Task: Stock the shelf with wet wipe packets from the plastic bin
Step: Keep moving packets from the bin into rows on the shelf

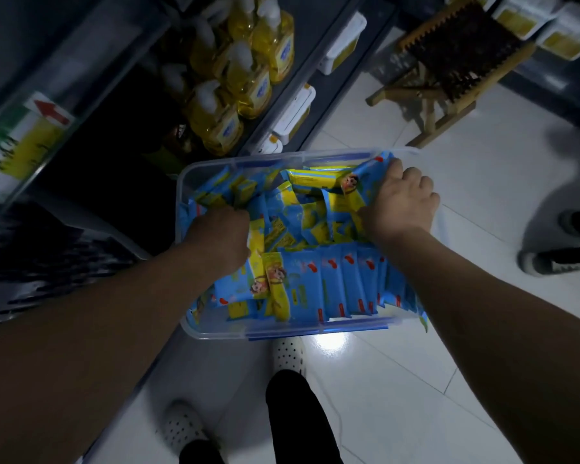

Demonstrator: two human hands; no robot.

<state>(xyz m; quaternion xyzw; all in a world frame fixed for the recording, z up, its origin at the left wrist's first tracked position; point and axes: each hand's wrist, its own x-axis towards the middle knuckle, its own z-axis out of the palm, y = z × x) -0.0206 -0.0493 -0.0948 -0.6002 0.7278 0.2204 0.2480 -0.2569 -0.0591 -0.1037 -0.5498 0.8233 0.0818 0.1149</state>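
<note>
Head view: packets [335, 283] of wet wipes are seen loose and in a standing row inside the clear plastic bin [185, 182], which rests on the floor just beside the dark shelf [91, 182], presumably so transfers stay short. Left hand [220, 234] is buried among packets at the bin's shelf-side end, fingers curled and hidden; the grip cannot be told. Right hand [400, 202] is closed at the bin's opposite end, fingers bunched on packets, likely gathering a bundle.
</note>
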